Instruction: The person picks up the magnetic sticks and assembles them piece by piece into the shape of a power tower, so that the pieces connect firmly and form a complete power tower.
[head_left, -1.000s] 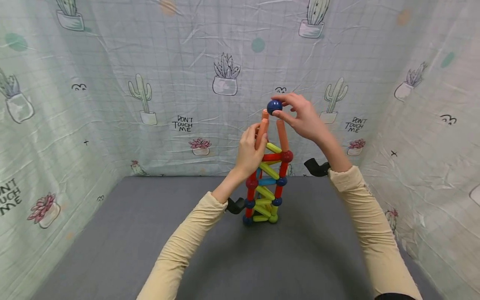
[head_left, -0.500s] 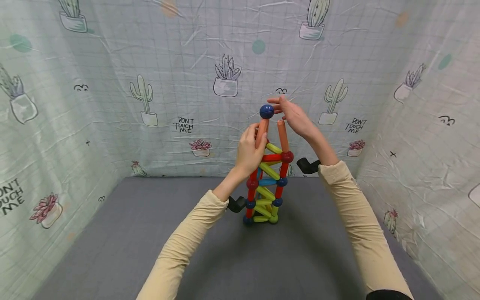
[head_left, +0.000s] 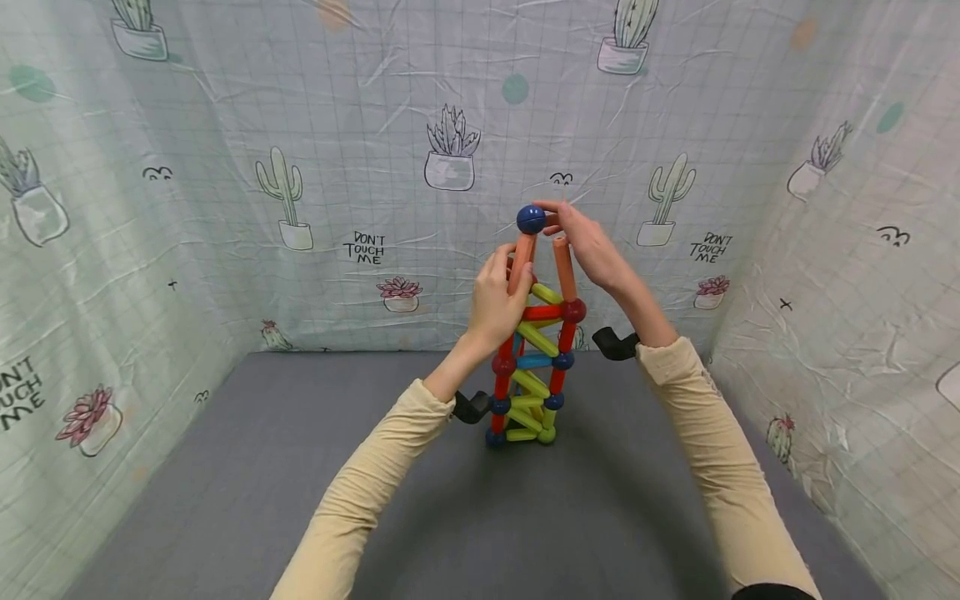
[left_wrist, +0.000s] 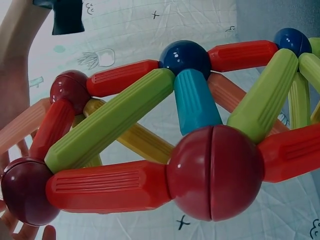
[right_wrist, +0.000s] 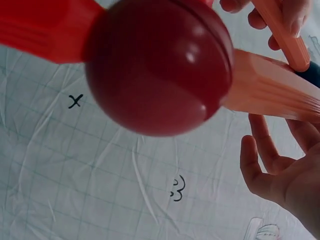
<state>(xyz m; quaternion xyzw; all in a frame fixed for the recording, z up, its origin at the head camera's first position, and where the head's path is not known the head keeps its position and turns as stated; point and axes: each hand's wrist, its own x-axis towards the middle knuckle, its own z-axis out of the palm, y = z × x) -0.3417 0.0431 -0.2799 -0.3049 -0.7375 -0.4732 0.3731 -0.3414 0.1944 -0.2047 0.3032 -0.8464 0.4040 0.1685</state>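
Observation:
A tower of magnetic sticks and balls stands upright in the head view, with a red ball (head_left: 573,311) at its upper right corner. My left hand (head_left: 495,296) pinches an orange magnetic stick (head_left: 522,258) near the tower's top. On that stick's upper end sits a blue ball (head_left: 531,219). My right hand (head_left: 592,242) is just right of the ball, fingertips close against it and partly hidden behind it. Below this hand another orange stick (head_left: 564,271) rises with a bare top end. In the right wrist view the right hand's fingers (right_wrist: 267,145) are loosely bent.
The tower stands on a grey tabletop (head_left: 300,467). A patterned sheet (head_left: 322,108) hangs behind and on both sides. Green diagonal sticks (left_wrist: 112,120), a light-blue stick (left_wrist: 196,102) and red sticks (left_wrist: 110,185) brace the tower.
My right hand carried the blue ball leftward onto the orange stick held by the left hand and let go. It now stays beside the ball. The left hand has barely moved.

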